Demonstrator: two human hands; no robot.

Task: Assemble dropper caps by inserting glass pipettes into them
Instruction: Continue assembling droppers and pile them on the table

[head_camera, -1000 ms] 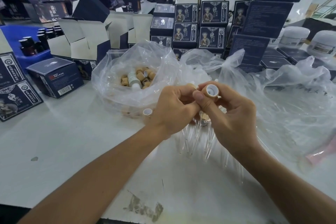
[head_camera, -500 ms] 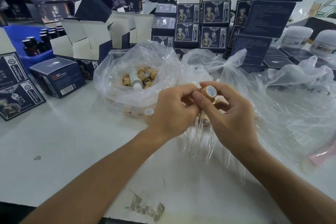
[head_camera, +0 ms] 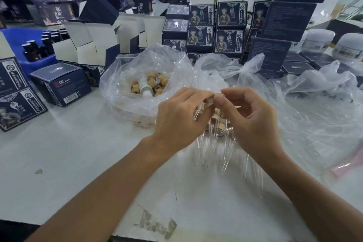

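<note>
Head view, looking down on my two hands over a smooth white table (head_camera: 74, 163) with a scuffed patch near its front edge. My right hand (head_camera: 253, 122) pinches a small tan dropper cap (head_camera: 218, 96), cylindrical and matte like wood, between thumb and forefinger, the other fingers loosely curled. My left hand (head_camera: 176, 118) meets it fingertip to fingertip, fingers curled, holding a thin clear glass pipette (head_camera: 198, 113) that slants down from the cap towards my palm; how deep it sits in the cap I cannot tell, my fingers cover the joint. Below my hands lies a heap of glass pipettes (head_camera: 225, 155), slim, transparent, glinting, with a few tan caps among their upper ends. Behind my left hand a crinkled clear plastic bag (head_camera: 121, 84) stands open, holding more tan caps (head_camera: 155, 84) and a small white bottle (head_camera: 144, 86). More crumpled clear plastic (head_camera: 314, 104) spreads to the right. On the left, a glossy navy carton (head_camera: 60, 82) carries a barcode and a red logo reading "PICC". Stacked navy boxes (head_camera: 214, 29) at the back show a printed figure with headdress; their lettering is too small to read. White jars (head_camera: 318, 40) sit far right, dark bottles (head_camera: 37, 47) in a blue tray (head_camera: 17, 37) far left.
</note>
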